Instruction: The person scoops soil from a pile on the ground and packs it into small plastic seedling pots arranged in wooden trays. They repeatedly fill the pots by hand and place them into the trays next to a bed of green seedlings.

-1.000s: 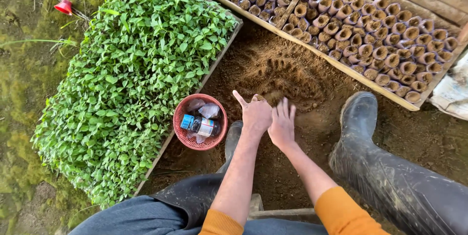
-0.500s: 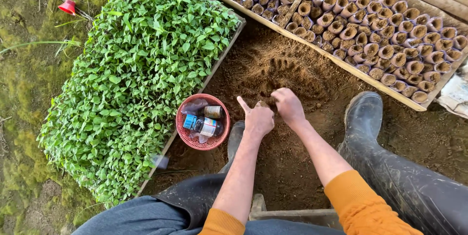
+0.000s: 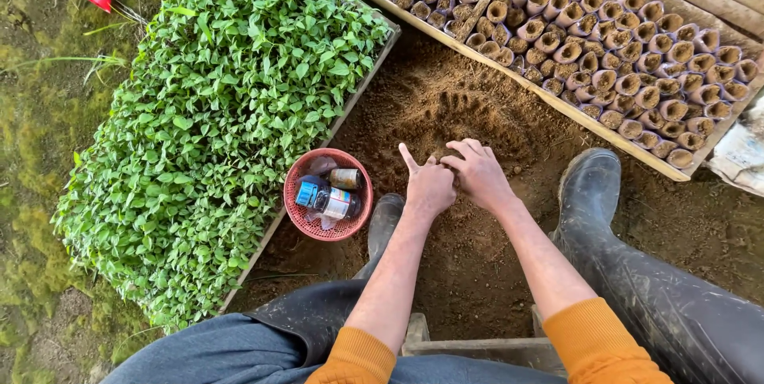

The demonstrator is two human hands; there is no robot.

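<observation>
The two hands have come close together again over the heap of brown soil (image 3: 458, 125). A moment ago the right hand was reaching up into the soil with its fingers bent. A little before that it lay flat beside the left one. Now it sits right next to the left hand, so they touch. To me it looks like the person is packing soil into something small.

The left hand (image 3: 430, 185) is curled into a loose fist, with one finger sticking up and out. Something small seems to sit inside it, but I cannot tell what it is, because the fingers hide it. The right hand (image 3: 480, 171) is bent like a claw, its fingertips pointing at the top of the left fist. Its fingers are half spread, not flat.

The soil lies just past both hands, touching the fingertips. It has finger marks scratched in it.

A red basket (image 3: 328, 194) with little bottles stands just left of the left hand. Past it grows a big bed of green seedlings (image 3: 223, 113). Up above the soil, many small filled pots (image 3: 605, 58) stand in rows inside a wooden frame. A dark rubber boot (image 3: 589, 193) stands to the right.
</observation>
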